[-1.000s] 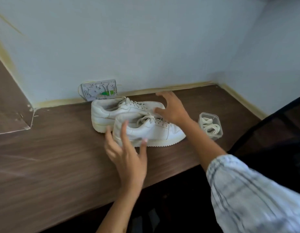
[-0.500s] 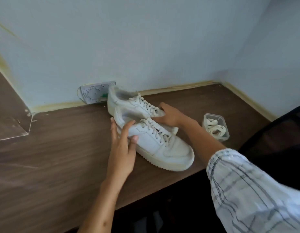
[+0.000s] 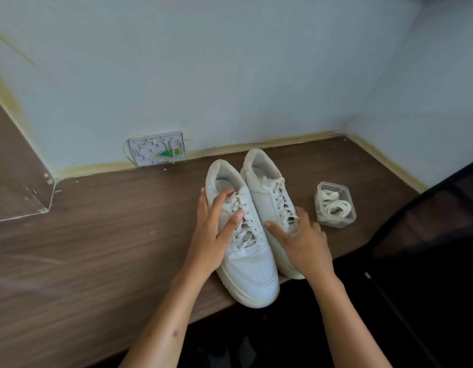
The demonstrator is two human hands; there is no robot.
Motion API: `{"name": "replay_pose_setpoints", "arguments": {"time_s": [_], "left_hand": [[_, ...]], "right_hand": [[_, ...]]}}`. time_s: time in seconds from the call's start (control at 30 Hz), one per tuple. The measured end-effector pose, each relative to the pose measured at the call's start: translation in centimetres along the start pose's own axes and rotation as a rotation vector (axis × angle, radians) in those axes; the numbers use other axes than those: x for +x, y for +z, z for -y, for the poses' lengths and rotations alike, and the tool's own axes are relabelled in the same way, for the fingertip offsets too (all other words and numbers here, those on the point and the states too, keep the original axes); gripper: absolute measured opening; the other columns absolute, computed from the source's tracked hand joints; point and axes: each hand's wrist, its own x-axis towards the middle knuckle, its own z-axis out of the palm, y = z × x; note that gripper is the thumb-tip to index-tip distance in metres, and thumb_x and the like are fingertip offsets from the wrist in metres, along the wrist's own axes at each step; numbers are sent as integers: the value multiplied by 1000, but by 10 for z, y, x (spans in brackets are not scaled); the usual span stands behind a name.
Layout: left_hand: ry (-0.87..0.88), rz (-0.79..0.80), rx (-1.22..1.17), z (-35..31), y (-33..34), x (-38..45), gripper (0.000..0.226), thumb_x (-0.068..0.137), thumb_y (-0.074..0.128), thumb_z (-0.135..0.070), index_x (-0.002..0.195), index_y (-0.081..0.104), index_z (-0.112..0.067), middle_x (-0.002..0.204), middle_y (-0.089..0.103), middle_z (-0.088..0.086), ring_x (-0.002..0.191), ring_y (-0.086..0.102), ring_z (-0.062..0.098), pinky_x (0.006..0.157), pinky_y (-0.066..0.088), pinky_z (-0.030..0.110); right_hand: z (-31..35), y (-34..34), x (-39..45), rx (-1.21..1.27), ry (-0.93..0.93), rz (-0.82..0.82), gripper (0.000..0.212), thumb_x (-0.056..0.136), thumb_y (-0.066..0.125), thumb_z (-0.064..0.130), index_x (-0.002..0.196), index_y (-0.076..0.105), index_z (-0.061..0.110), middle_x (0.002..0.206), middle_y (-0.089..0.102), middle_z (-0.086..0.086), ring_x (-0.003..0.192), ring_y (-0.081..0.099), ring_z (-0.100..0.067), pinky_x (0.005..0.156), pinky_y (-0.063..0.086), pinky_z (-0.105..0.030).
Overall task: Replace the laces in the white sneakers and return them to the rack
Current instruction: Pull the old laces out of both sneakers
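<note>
Two white sneakers stand side by side on the brown wooden desk [image 3: 97, 248], heels toward the wall and toes toward me. The left sneaker [image 3: 252, 272] juts its toe over the desk's front edge. My left hand [image 3: 211, 235] grips its outer side, thumb and fingers lying across the laces. The right sneaker [image 3: 267, 189] is laced too, and my right hand [image 3: 305, 244] grips its forefoot, hiding the toe. Just to the right, a small clear plastic container [image 3: 333, 185] holds a bundle of white laces [image 3: 336, 207].
A grey open wall box [image 3: 157, 148] with a green part sits where the back wall meets the desk. A dark chair [image 3: 429, 235] rises at the right. Walls close the desk at the back and right, and dark floor lies below its front edge.
Both sneakers turned from lying sideways to toes pointing at me and slid right, toward the front edge. Both hands moved with them and now sit on top of the shoes.
</note>
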Motion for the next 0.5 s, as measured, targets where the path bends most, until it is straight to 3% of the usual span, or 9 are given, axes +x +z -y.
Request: {"name": "replay_pose_setpoints", "arguments": {"time_s": [0.13, 0.23, 0.3, 0.37, 0.5], "left_hand": [[-32, -2, -54, -7, 3, 2, 41, 92, 52, -52, 132, 46, -52, 163, 1, -11, 148, 1, -2, 106, 17, 17], [28, -155, -60, -11, 4, 3, 27, 91, 59, -44, 118, 57, -50, 161, 17, -8, 145, 11, -6, 101, 17, 3], [125, -287, -12, -8, 6, 7, 22, 90, 65, -36, 111, 65, -40, 153, 34, -3, 142, 27, -1, 108, 27, 8], [202, -368, 13, -5, 8, 12, 17, 90, 69, -25, 105, 69, -31, 144, 44, -1, 136, 41, 8, 111, 36, 24], [178, -361, -34, -10, 10, 12, 9, 95, 58, -25, 99, 66, -26, 138, 48, -4, 130, 45, 3, 105, 35, 15]], "right_hand": [[4, 2, -5, -29, 16, -71, 87, 82, 51, 73, 150, 24, 26, 143, 38, -11, 127, 40, -36, 102, 36, -46], [10, 3, -4, -53, -16, -112, 80, 85, 55, 66, 148, 27, 24, 143, 38, -9, 125, 42, -36, 101, 36, -46], [14, 6, -4, -49, -65, -171, 75, 86, 57, 58, 147, 28, 26, 144, 36, -6, 125, 42, -34, 103, 33, -45], [18, 10, -6, -38, -153, -248, 71, 87, 60, 51, 146, 30, 26, 143, 35, -3, 125, 40, -29, 106, 30, -44], [22, 14, -3, 53, -310, -335, 63, 87, 66, 29, 143, 39, 23, 138, 38, -1, 125, 39, -23, 108, 28, -38]]}}
